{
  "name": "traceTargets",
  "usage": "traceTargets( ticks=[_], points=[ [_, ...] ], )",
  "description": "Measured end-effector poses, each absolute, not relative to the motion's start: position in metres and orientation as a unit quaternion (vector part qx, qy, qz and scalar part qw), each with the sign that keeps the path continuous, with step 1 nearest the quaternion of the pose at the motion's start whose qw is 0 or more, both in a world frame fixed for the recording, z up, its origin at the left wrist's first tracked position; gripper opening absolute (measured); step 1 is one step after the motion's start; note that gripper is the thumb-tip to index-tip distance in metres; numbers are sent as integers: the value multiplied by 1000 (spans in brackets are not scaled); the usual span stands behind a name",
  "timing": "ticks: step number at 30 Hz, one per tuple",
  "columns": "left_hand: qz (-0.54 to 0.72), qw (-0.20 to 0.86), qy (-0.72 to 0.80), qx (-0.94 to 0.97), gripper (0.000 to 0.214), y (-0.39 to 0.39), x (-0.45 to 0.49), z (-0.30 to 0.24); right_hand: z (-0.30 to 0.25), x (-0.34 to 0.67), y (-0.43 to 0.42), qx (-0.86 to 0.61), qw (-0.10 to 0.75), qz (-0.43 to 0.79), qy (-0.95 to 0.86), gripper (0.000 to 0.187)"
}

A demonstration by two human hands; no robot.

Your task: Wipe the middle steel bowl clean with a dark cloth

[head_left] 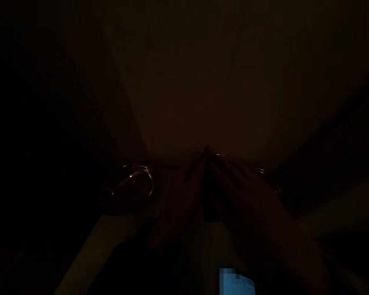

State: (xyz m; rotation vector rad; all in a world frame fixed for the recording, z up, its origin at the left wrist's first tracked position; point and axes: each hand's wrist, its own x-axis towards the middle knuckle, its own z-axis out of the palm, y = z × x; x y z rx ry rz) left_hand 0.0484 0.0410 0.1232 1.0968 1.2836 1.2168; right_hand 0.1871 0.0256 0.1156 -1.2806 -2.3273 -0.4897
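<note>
The scene is very dark. My left hand (176, 200) and my right hand (249, 205) meet at the middle of the view, fingers pressed together around a small pointed thing (206, 153) that I cannot make out. Both hands sit over a pale surface (89, 254). A round metal dish (132, 186) glints just left of my left hand. Another shiny rim (266, 174) shows behind my right hand.
A pale wall (203, 82) rises behind the hands. A small glowing blue screen (236, 282) lies at the bottom edge. The left and right sides are black.
</note>
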Motion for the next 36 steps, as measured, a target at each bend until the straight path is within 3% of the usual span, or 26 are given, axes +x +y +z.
traceTargets(
  ticks=[17,23,30,36],
  points=[
    [495,477,574,446,30,44,46,125,117,189,23,-435,206,-194,-855,46],
    [499,492,550,454,33,43,46,120,120,193,29,-489,214,-191,-824,43],
    [501,470,575,445,30,45,44,122,120,187,19,-419,210,-192,-862,42],
    [493,493,551,458,30,43,47,123,117,190,27,-481,231,-197,-823,43]
  ],
)
